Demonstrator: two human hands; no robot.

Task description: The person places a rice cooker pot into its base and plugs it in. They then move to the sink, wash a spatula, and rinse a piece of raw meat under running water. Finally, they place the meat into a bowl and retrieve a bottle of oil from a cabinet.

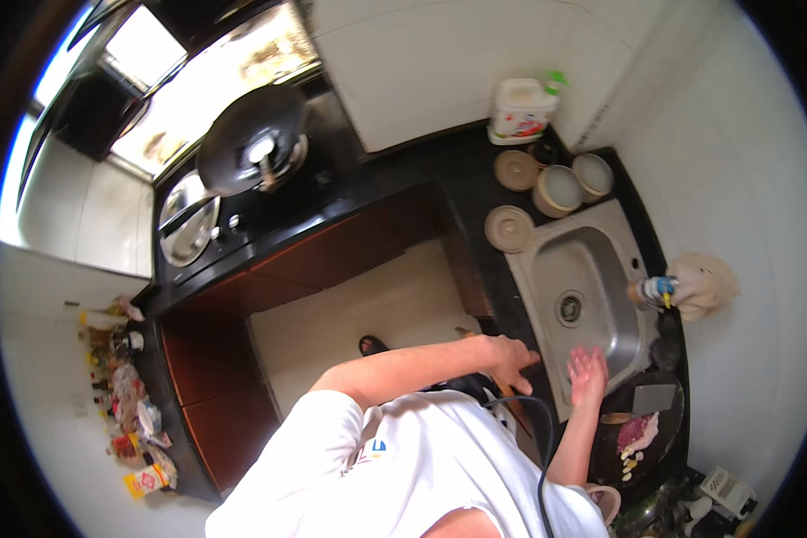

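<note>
My left hand [511, 362] reaches across my body to the black counter's edge, beside the sink. Its fingers are apart and I see nothing in it. Over the near end of the stainless steel sink [551, 276] is my right hand [588, 372], slightly blurred, fingers spread and nothing held. A drain strainer [569, 307] sits in the basin floor. Close to my right forearm, a cleaver [654, 399] lies on a dark round chopping board [645, 467]. Raw meat [635, 434] and several pale garlic cloves [628, 464] are on that board too.
Lidded tubs [557, 191], round lids [509, 228] and a white jug [524, 111] stand beyond the sink. A bottle [656, 289] and cloth [706, 286] are at its right rim. Across the floor, a wok [252, 144] with a ladle sits on the stove; bagged goods [131, 397] line the left counter.
</note>
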